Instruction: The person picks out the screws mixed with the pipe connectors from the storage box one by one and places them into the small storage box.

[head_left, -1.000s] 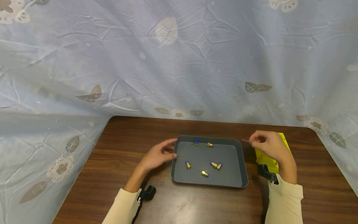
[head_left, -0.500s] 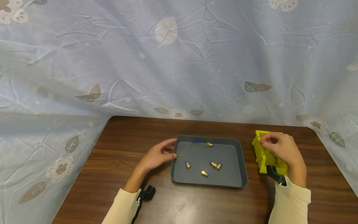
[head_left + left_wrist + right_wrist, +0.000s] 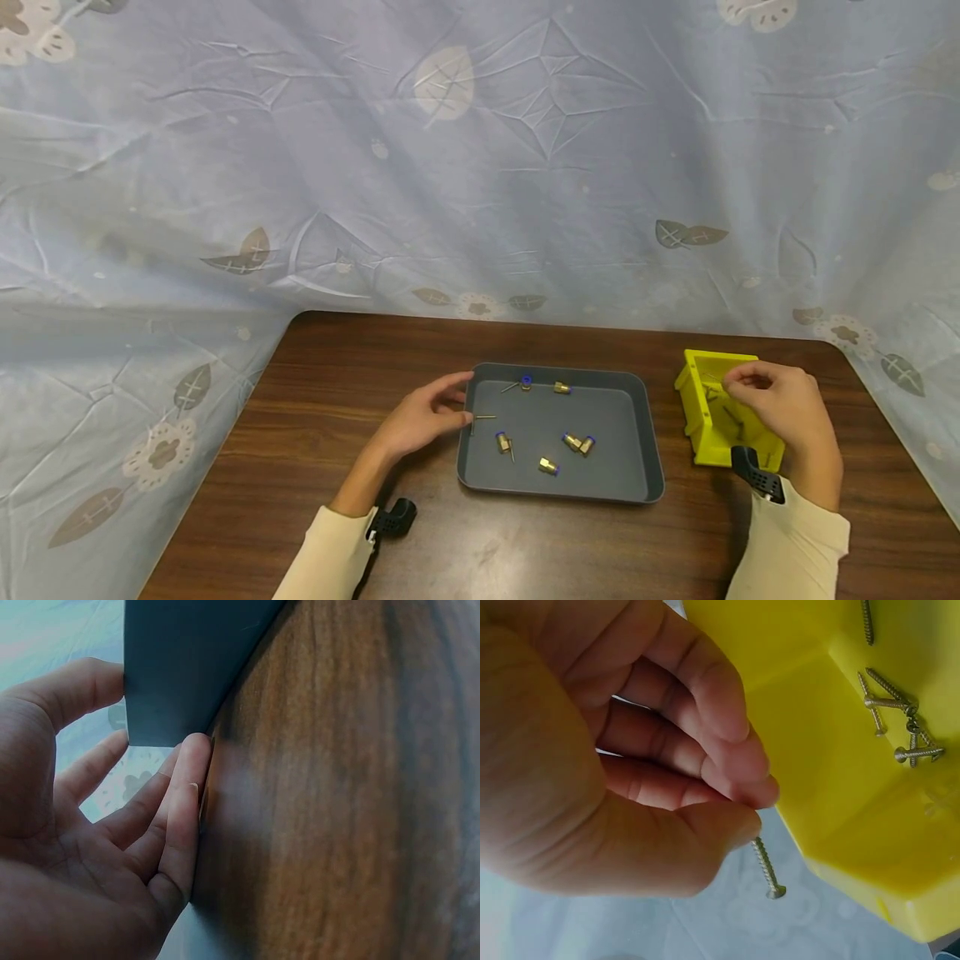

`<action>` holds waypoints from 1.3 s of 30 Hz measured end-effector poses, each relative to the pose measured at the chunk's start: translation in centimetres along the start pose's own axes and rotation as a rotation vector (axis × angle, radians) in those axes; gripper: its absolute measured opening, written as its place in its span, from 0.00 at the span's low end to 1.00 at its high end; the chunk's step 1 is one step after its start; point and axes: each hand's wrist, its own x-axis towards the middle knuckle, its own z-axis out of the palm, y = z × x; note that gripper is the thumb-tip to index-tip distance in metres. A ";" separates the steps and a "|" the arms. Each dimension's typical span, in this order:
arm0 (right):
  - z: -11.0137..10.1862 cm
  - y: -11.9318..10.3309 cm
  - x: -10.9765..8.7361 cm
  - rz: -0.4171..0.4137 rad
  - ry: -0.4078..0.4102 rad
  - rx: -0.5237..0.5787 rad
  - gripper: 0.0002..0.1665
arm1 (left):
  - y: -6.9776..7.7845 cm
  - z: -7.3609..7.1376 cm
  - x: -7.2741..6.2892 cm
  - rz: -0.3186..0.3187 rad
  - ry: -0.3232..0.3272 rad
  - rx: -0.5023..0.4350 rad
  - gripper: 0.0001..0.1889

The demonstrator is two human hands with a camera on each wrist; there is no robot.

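My right hand (image 3: 783,404) is over the yellow bin (image 3: 699,425). In the right wrist view its thumb and fingertips pinch a screw (image 3: 766,868), whose head and part of the threaded shank stick out below. Several more screws (image 3: 911,727) lie inside the bin. My left hand (image 3: 420,423) rests at the left end of the grey tray (image 3: 607,408); thumb and index fingertip touch its rim, while the other fingers lie loosely by the outer wall. Brass fittings with blue collars, such as one fitting (image 3: 548,466), lie scattered in the tray.
Loose screws lie in the tray too, among them a screw (image 3: 486,417) near the left hand and a screw (image 3: 512,451) beside a fitting. Tray and bin stand on a brown wooden table (image 3: 345,350). A patterned cloth (image 3: 480,167) hangs behind it.
My right hand has moved right with the pinched screw, from beside the tray to over the yellow bin, uncovering more of the bin. The left hand has stayed at the tray.
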 end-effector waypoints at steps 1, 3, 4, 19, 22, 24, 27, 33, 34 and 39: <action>0.0 0.0 0.0 0.013 0.005 0.004 0.10 | 0.0 0.0 0.0 0.000 0.001 -0.002 0.37; 0.0 0.0 0.0 0.040 0.012 0.007 0.11 | 0.1 0.0 -0.1 0.000 0.000 -0.005 0.37; 0.0 0.0 0.0 0.052 0.018 0.006 0.11 | 0.1 0.0 -0.1 0.000 -0.001 -0.006 0.37; 0.1 -0.2 0.0 0.121 0.116 -0.041 0.12 | 0.2 0.0 -0.3 -0.008 0.000 -0.008 0.37; 0.2 -0.3 0.0 0.132 0.122 -0.045 0.12 | 0.2 0.0 -0.3 -0.007 0.000 -0.008 0.37; 0.2 -0.4 0.0 0.140 0.122 -0.042 0.12 | 0.2 0.0 -0.3 -0.006 0.001 -0.006 0.37; 0.2 -0.5 0.0 0.145 0.120 -0.040 0.13 | 0.3 -0.1 -0.3 -0.007 0.001 -0.005 0.37; 0.4 -0.5 0.2 0.112 0.128 -0.035 0.13 | 0.2 0.0 -0.1 -0.013 0.001 0.004 0.38; 0.5 -0.6 0.2 0.100 0.131 -0.033 0.12 | 0.2 0.0 -0.1 -0.012 0.002 0.006 0.38; 0.8 -1.4 0.7 0.044 0.117 0.013 0.10 | 0.2 0.0 0.0 -0.008 0.002 0.016 0.38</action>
